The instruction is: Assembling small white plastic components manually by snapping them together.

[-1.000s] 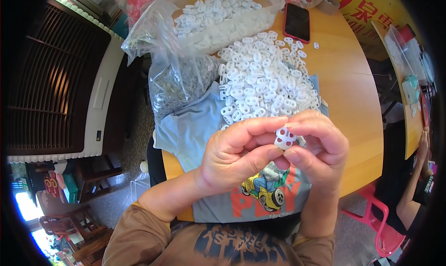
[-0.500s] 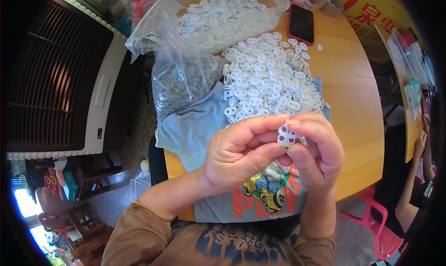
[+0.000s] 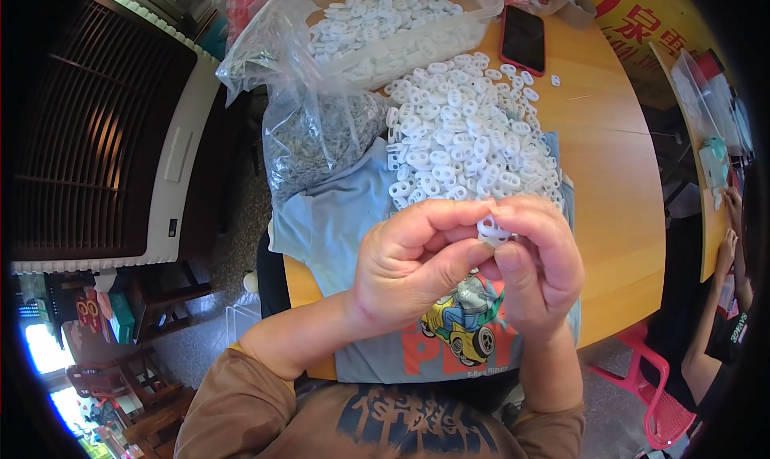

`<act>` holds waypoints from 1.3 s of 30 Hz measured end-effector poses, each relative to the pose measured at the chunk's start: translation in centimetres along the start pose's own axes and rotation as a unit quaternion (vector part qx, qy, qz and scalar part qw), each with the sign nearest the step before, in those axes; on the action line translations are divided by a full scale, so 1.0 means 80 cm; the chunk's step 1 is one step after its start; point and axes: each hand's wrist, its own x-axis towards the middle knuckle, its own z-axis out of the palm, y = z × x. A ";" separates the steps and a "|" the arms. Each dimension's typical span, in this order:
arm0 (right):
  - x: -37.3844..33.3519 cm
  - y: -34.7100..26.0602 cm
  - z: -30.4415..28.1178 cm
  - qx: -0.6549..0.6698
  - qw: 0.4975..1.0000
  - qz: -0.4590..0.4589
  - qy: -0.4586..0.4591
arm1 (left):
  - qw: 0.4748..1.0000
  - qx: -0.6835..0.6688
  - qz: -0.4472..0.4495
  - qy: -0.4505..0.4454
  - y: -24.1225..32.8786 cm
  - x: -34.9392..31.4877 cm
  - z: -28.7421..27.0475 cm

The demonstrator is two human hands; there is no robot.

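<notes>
Between my fingertips is a small white plastic piece with round holes (image 3: 491,231), perhaps two such parts together; the fingers partly cover it. My left hand (image 3: 409,254) pinches it from the left, thumb below and index finger above. From the right, my right hand (image 3: 539,258) closes on it in the same way. Just beyond my hands lies a large heap of white oval two-holed plastic pieces (image 3: 461,134), spread over a grey-blue printed shirt (image 3: 321,218) on the wooden table.
A translucent tub (image 3: 429,48) full of white pieces stands at the back. Left of the heap sits a clear bag of small grey parts (image 3: 317,142). A red-edged phone (image 3: 522,38) lies at the far right. Another person's hands (image 3: 728,246) are at a table beyond a pink chair (image 3: 654,387).
Both thumbs and index fingers have drawn closer together around the white piece, and it has tilted so that less of it shows. My right hand has shifted slightly left.
</notes>
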 end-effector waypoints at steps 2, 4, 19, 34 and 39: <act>-0.001 0.000 0.002 -0.009 1.000 -0.008 0.003 | 1.000 0.010 0.007 -0.004 0.000 -0.001 0.000; -0.003 0.002 0.005 0.001 1.000 -0.014 0.015 | 0.999 0.049 0.021 -0.008 0.001 -0.003 -0.002; -0.002 0.002 0.002 -0.001 0.998 -0.052 0.032 | 0.990 0.135 0.008 -0.037 0.007 -0.006 -0.003; -0.010 -0.001 0.011 -0.018 0.992 0.056 0.115 | 0.987 0.011 0.037 0.156 0.067 0.010 -0.024; -0.009 0.010 -0.007 0.023 0.979 0.078 0.186 | 0.951 0.174 0.070 0.245 0.113 -0.048 -0.083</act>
